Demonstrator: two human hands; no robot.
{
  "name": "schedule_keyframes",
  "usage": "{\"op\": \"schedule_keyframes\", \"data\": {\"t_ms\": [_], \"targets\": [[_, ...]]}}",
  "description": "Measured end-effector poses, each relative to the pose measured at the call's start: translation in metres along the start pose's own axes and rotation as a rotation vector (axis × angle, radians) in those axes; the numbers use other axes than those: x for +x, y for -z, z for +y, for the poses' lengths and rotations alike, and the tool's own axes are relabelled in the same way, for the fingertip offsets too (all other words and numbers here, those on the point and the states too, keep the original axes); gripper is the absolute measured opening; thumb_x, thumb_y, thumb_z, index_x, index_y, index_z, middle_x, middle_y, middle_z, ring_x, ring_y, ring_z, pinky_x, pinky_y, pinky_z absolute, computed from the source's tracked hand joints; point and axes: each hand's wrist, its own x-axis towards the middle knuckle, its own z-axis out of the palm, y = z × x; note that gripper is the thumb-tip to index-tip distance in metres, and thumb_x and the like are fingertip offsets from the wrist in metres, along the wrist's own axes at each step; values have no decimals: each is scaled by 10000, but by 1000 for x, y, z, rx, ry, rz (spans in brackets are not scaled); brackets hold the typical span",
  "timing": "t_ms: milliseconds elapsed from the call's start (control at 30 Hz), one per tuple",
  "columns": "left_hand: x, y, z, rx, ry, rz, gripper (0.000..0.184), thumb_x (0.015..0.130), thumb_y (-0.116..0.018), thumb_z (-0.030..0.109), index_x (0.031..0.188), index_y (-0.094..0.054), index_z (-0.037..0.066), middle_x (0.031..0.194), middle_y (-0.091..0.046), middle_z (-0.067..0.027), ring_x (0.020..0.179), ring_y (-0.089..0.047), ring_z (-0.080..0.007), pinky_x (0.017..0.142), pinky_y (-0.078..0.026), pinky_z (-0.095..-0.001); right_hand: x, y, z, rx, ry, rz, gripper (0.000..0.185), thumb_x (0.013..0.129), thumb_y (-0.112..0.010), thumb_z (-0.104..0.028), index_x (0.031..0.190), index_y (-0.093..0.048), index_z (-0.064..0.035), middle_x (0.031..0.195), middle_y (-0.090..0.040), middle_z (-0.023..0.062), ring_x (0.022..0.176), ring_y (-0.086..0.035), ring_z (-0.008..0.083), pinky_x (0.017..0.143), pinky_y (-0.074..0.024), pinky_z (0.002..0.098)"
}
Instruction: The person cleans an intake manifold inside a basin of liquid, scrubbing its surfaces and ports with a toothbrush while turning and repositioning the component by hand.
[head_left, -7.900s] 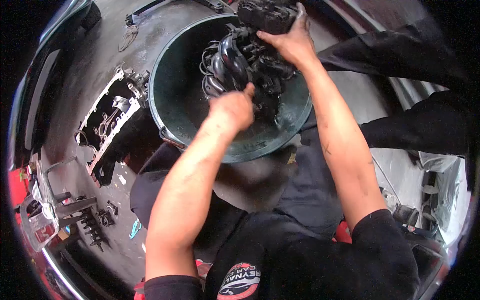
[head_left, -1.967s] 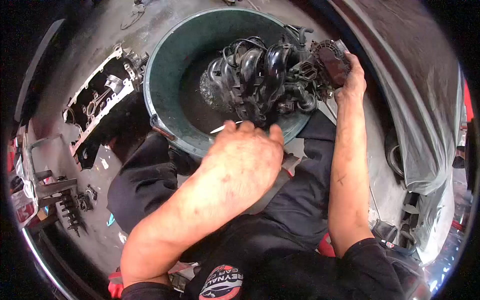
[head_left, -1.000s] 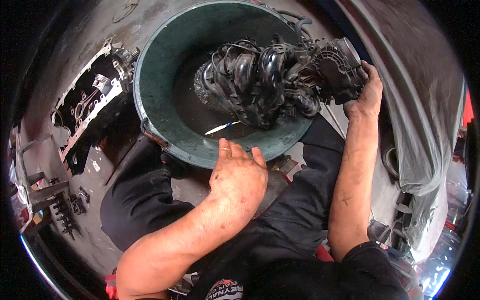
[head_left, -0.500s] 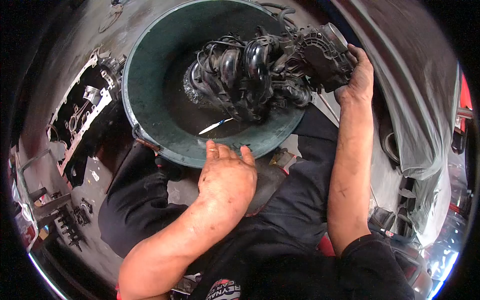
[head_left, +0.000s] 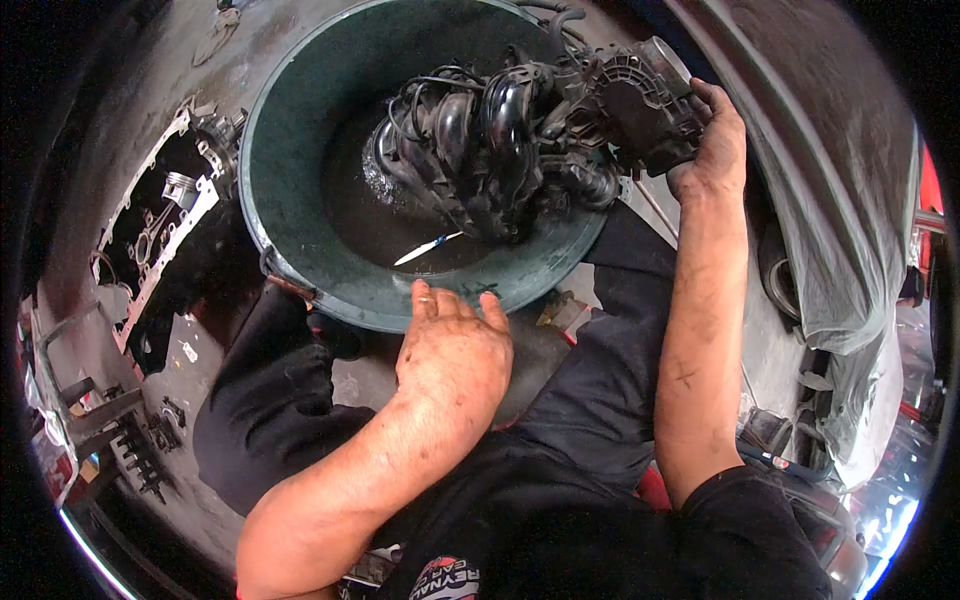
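A black intake manifold (head_left: 500, 125) with curved runners and hoses leans over the right side of a dark green tub (head_left: 300, 130), its lower part inside. Round its throttle end at the right, my right hand (head_left: 718, 140) is closed. My left hand (head_left: 455, 340) rests at the tub's near rim, fingertips over the edge, fingers slightly apart and holding nothing. In the dark liquid at the tub's bottom lies a white and blue brush (head_left: 428, 248), just beyond my left hand. The manifold hides part of the liquid.
An open engine block (head_left: 160, 235) with a piston lies on the floor left of the tub. Lower left are a metal stand (head_left: 105, 420) and a crankshaft (head_left: 140, 455). Grey plastic sheeting (head_left: 835, 220) hangs at the right. My knees flank the tub's near side.
My left hand has drawn back from beside the manifold to the near rim. The brush now lies uncovered. My right hand has kept its hold while the manifold swung right and out over the rim.
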Motion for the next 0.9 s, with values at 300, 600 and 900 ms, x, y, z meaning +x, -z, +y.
{"op": "schedule_keyframes", "data": {"t_ms": [300, 600, 900], "targets": [[0, 7, -3, -114, 3, -109, 547, 908, -521, 144, 1403, -408, -62, 1283, -558, -283, 1278, -463, -415, 1141, -231, -540, 9, 0, -1, 28, -43, -4, 242, 884, -583, -223, 986, -630, -9, 951, -687, 141, 876, -659, 284, 847, -529, 429], [-5, -6, -2, -25, 33, 102, 501, 906, -490, 164, 1355, -475, -58, 1167, -630, -253, 1173, -542, -369, 1095, -332, -515, 23, 7, 0, -7, -12, -71, 312, 930, -504, -246, 1085, -589, 11, 1028, -668, 165, 925, -651, 308, 867, -532, 457], [-3, 6, -3, -103, 36, -66, 551, 920, -513, 140, 1412, -388, -75, 1299, -542, -295, 1281, -465, -408, 1131, -239, -552, 28, 10, 0, -1, -32, -71, 281, 912, -536, -233, 1051, -604, 2, 992, -679, 149, 900, -654, 304, 864, -533, 450]]}}
